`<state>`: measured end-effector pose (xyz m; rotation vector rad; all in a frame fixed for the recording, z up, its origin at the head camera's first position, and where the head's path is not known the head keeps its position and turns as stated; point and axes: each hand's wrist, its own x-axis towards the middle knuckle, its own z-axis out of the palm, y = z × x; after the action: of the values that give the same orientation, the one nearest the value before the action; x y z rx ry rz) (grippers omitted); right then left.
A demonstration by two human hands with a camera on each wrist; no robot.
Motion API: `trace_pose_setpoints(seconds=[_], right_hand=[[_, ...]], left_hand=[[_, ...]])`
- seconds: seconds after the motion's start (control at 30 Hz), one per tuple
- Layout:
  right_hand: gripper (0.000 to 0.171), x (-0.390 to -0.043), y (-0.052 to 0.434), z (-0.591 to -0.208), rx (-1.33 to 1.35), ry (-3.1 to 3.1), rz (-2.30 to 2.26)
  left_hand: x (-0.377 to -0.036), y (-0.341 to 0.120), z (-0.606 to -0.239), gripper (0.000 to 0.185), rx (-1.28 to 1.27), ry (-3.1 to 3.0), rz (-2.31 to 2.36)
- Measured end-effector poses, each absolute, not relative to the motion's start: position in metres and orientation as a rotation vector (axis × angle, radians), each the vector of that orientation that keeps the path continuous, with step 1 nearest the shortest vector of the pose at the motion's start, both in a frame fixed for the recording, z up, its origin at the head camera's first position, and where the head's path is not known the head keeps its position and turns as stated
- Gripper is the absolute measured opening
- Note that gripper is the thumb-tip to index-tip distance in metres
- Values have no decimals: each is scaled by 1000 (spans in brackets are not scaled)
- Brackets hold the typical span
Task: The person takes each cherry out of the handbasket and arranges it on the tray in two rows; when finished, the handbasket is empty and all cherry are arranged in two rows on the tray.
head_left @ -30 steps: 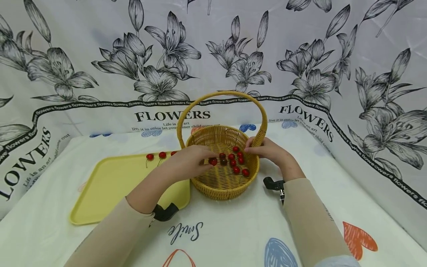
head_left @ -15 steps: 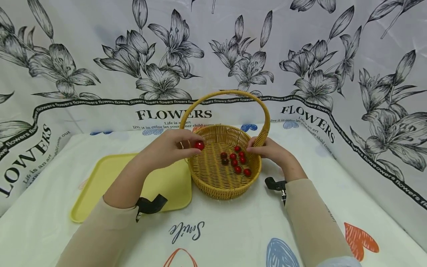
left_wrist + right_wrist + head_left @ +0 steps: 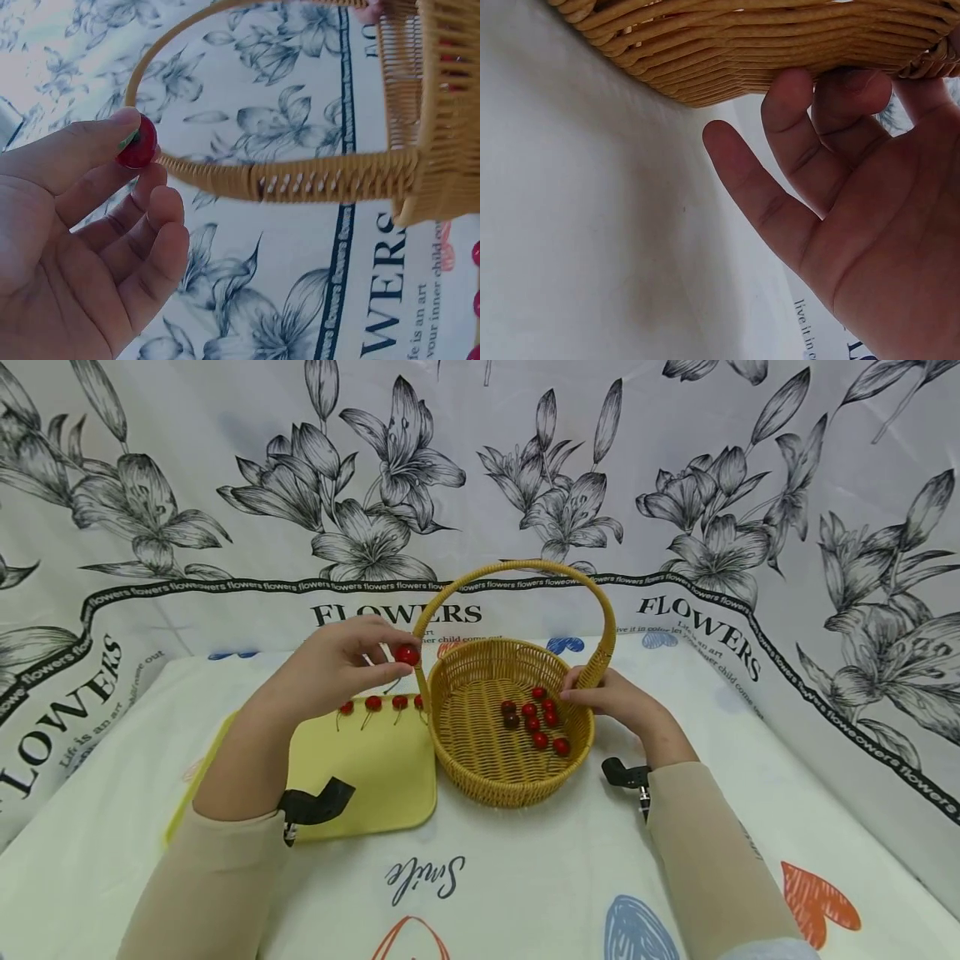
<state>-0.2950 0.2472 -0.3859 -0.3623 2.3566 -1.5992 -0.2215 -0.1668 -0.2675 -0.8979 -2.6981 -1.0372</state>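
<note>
My left hand (image 3: 392,663) pinches a red cherry (image 3: 407,654) between thumb and fingers, in the air just left of the wicker basket's handle (image 3: 517,567) and above the tray's far edge. The left wrist view shows that cherry (image 3: 137,144) at the tips of the left hand (image 3: 112,180), beside the handle (image 3: 300,178). My right hand (image 3: 600,696) grips the basket's right rim by the handle base; in the right wrist view its fingers (image 3: 795,112) press the woven wall (image 3: 727,52). Several red cherries (image 3: 536,722) lie inside the basket (image 3: 510,781).
A yellow tray (image 3: 360,777) lies left of the basket, with a row of stemmed cherries (image 3: 372,702) along its far edge. A white cloth printed with hearts (image 3: 821,897) covers the table. A flower-printed backdrop (image 3: 390,485) hangs close behind.
My left hand has lifted one cherry out of the basket and carried it up and to the left, past the handle and over the tray. The right hand has stayed on the rim.
</note>
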Motion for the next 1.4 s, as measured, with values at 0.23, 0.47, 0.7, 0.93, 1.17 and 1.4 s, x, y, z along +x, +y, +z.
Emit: trace_pose_setpoints(seconds=[0.23, 0.47, 0.7, 0.93, 1.17, 1.4], right_hand=[[18, -294, 247, -385, -359, 2349, -1614], [19, -294, 247, -386, -357, 2349, -1613], [16, -295, 248, -387, -368, 2366, -1597], [16, -297, 248, -389, -363, 2361, -1606], [15, -297, 248, -390, -366, 2354, -1607], [19, -297, 248, -388, -366, 2356, -1601]], left_hand=[[-225, -201, -258, 35, -651, -2657, -1046], [-238, -240, -263, 42, -417, -2726, -1093], [-262, -270, -287, 58, -248, -2883, -1064], [-284, -298, -327, 64, -208, -3077, -1040], [-297, -307, -359, 59, -178, -3157, -1085], [-307, -314, -383, 60, -117, -3221, -1085]])
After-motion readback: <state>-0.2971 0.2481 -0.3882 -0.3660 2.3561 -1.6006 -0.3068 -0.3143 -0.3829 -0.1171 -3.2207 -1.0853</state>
